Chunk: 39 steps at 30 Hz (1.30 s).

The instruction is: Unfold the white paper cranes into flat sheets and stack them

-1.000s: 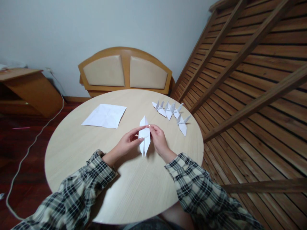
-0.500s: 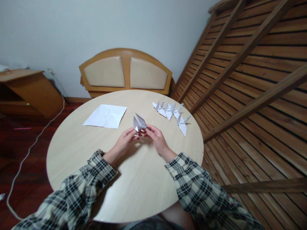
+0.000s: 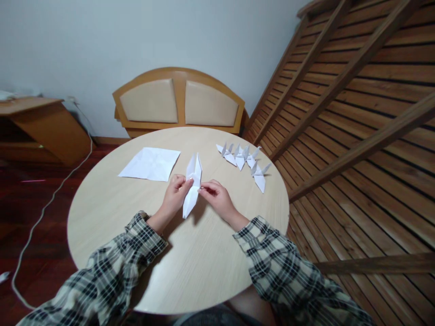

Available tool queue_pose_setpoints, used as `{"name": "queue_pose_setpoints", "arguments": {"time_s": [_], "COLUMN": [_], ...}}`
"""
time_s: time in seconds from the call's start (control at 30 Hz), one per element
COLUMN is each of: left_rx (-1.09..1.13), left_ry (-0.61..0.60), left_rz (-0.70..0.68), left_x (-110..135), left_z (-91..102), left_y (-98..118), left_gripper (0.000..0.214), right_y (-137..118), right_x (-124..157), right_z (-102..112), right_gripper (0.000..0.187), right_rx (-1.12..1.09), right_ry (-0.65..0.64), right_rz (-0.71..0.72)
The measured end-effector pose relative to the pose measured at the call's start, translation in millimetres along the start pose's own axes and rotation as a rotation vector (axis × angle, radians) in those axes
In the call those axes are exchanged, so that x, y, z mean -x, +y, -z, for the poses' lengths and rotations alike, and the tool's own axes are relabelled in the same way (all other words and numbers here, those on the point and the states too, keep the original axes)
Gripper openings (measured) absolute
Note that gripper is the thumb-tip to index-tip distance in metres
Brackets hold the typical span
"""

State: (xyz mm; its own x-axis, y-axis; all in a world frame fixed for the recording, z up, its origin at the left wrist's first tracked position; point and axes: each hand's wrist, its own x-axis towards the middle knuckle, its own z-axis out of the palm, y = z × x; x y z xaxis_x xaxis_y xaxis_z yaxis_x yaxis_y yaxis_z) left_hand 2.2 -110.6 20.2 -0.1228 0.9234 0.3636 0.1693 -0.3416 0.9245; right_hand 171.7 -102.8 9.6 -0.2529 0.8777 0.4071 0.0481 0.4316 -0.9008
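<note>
Holds a piece of folded white paper (image 3: 193,194) between two hands, over the middle of the round, pale surface (image 3: 190,271). Grips with the left hand (image 3: 175,192) at the middle of the fold, with the thumb laid across the upward face and the other fingers mostly hidden at and behind the left edge. Pinches with the right hand (image 3: 219,200) at the opposite edge, slightly lower than the left thumb, with the fingertips closed together on the paper. Points the long, narrow shape away from the body, with a split end reaching out beyond the fingers and a single point coming back between the hands, angled a little to the left. Cannot tell whether the near point touches the surface.

Wears plaid sleeves (image 3: 108,267) on both arms. Has a flat sheet of white paper (image 3: 149,164) lying beyond the left hand, well apart from the fingers. Has three folded paper birds (image 3: 240,158) bunched together beyond the right hand, with a fourth bird (image 3: 260,181) just beside, nearer to the body. Faces a padded headboard (image 3: 180,97) past the far rim, with a slatted wooden panel (image 3: 360,120) slanting along the right.
</note>
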Motion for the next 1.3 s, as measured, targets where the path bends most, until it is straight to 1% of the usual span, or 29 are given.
{"name": "queue_pose_setpoints", "arguments": {"time_s": [0.03, 0.1, 0.2, 0.33, 0.43, 0.5, 0.6, 0.67, 0.7, 0.8, 0.87, 0.9, 1.0, 1.03, 1.1, 1.17, 1.2, 1.3], "left_rx": [0.016, 0.086, 0.183, 0.288, 0.335, 0.310, 0.110, -0.053, -0.101, -0.098, -0.059, -0.046, -0.052, -0.068, -0.092, -0.093, -0.084, -0.065], "left_ry": [-0.019, -0.099, -0.180, -0.167, -0.150, -0.122, -0.103, -0.134, -0.157, -0.202, -0.218, -0.227, -0.251, -0.252, -0.243, -0.234, -0.229, -0.204], "left_rz": [0.011, 0.103, 0.220, 0.280, 0.318, 0.263, 0.058, -0.064, -0.092, -0.082, -0.063, -0.059, -0.054, -0.055, -0.055, -0.046, -0.038, -0.020], "left_x": [1, 3, 7, 9, 8, 8, 8, 8, 8, 8, 8, 8, 9, 9, 8, 7, 7, 5], "left_z": [-0.3, -1.8, -5.2, -8.0, -8.2, -8.0, -7.7, -7.6, -7.7, -7.7, -7.2, -6.6, -4.6, -4.1, -3.4, -3.4, -3.5, -3.6], "left_y": [1, 4, 7, 9, 8, 7, 7, 7, 6, 5, 4, 4, 4, 5, 5, 5, 5, 3], "left_gripper": [0.029, 0.029, 0.029, 0.030, 0.037, 0.035, 0.019, 0.020, 0.021, 0.022, 0.023, 0.023, 0.022, 0.022, 0.023, 0.023, 0.024, 0.024], "right_y": [0, -1, -2, -3, 0, 3, 6, 7, 7, 6, 6, 7, 12, 13, 15, 15, 14, 8], "right_x": [0, 0, -1, -1, 0, 0, 0, -1, -1, -2, -2, -2, -2, -1, -1, 0, 0, 2], "right_z": [1, 3, 3, 1, -2, -3, -4, -3, -3, -2, -2, -2, -3, -3, -4, -3, -3, -2], "right_gripper": [0.015, 0.014, 0.016, 0.014, 0.013, 0.013, 0.012, 0.013, 0.014, 0.014, 0.014, 0.016, 0.034, 0.037, 0.030, 0.021, 0.019, 0.024], "right_rx": [0.021, 0.012, -0.066, -0.215, -0.311, -0.348, -0.349, -0.299, -0.265, -0.196, -0.203, -0.220, -0.252, -0.241, -0.176, -0.077, -0.026, 0.093], "right_ry": [0.002, 0.005, 0.002, -0.028, -0.058, -0.060, -0.013, 0.029, 0.043, 0.043, 0.043, 0.043, 0.021, 0.011, 0.005, 0.024, 0.038, 0.093], "right_rz": [0.019, 0.038, 0.010, -0.098, -0.174, -0.202, -0.198, -0.168, -0.147, -0.093, -0.093, -0.105, -0.145, -0.146, -0.120, -0.079, -0.063, -0.033]}}
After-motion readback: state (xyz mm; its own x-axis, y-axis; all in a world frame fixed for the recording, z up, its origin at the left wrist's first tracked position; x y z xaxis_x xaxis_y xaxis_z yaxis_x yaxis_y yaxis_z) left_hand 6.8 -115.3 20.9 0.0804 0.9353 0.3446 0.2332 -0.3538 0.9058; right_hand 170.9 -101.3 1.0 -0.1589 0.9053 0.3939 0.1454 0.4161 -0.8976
